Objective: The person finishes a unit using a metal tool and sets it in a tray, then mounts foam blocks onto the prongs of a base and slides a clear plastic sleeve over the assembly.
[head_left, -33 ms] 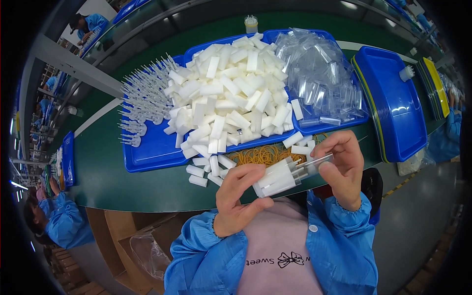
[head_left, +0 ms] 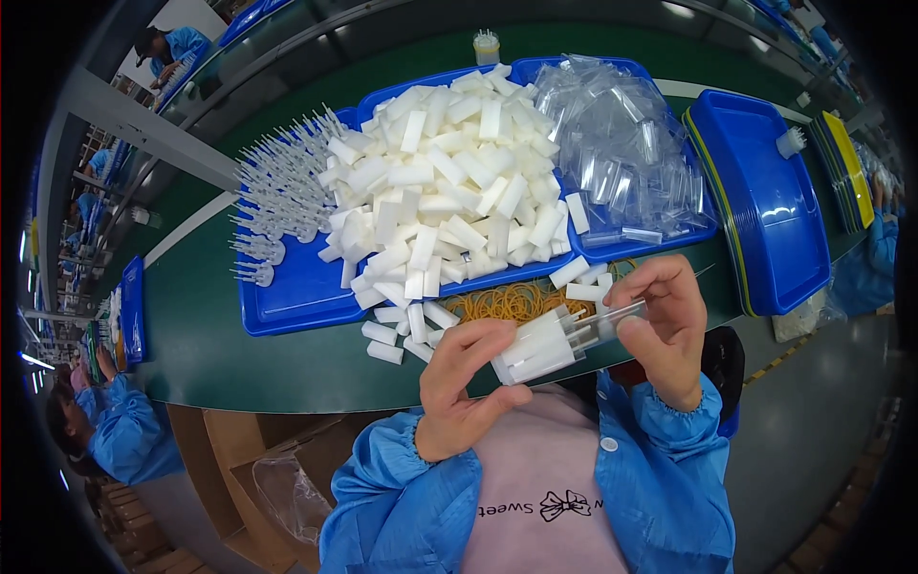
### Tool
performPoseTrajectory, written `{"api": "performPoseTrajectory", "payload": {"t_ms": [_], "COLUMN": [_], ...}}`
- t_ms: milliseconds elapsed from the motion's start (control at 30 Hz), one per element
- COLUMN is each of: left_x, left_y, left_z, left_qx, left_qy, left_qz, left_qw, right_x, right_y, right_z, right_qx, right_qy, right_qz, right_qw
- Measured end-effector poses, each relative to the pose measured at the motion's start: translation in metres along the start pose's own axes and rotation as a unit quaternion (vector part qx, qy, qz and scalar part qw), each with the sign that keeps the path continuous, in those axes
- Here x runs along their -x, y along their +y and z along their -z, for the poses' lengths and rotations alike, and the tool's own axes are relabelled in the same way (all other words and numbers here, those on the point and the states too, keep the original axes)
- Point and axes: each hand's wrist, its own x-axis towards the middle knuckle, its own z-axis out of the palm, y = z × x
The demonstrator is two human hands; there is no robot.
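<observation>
My left hand (head_left: pixel 464 387) is closed around a clear plastic sleeve (head_left: pixel 540 354), fingers on top and thumb below. White foam fills the end of the sleeve near this hand, and thin white stems stick out toward its clear end. At that clear end, the thumb and forefinger of my right hand (head_left: pixel 669 330) are bent around the rim, gripping it. Just beyond my hands lies a strip of tan rubber bands (head_left: pixel 502 304). Loose white foam blocks (head_left: pixel 384 353) lie beside the bands on the green table (head_left: pixel 249 368).
A heap of white foam blocks (head_left: pixel 449 177) fills the middle blue tray. Spiky white parts (head_left: pixel 282 187) stand in the left tray (head_left: pixel 296 292), clear sleeves (head_left: pixel 622 143) in the right one. Stacked blue trays (head_left: pixel 770 210) stand farther right; a cardboard box (head_left: pixel 225 450) is below left.
</observation>
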Motion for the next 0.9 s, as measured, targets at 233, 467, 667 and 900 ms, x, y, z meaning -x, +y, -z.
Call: {"api": "performPoseTrajectory", "payload": {"t_ms": [233, 467, 667, 900], "left_x": [-0.002, -0.011, -0.006, -0.005], "left_y": [0.004, 0.019, 0.016, 0.012], "left_z": [0.001, 0.006, 0.006, 0.008], "left_qx": [-0.023, -0.057, -0.04, -0.02], "left_qy": [-0.004, -0.06, -0.063, -0.073], "left_qz": [-0.012, -0.027, -0.014, -0.013], "left_qw": [1.0, 0.996, 0.997, 0.997], "right_x": [0.005, 0.006, 0.008, 0.01], "right_y": [0.002, 0.004, 0.005, 0.005], "right_z": [-0.002, -0.001, -0.001, -0.002], "right_qx": [-0.021, -0.008, -0.004, 0.021], "right_qy": [-0.022, -0.029, -0.016, -0.008], "right_qz": [-0.007, 0.038, 0.042, 0.075], "right_qw": [1.0, 0.999, 0.999, 0.997]}}
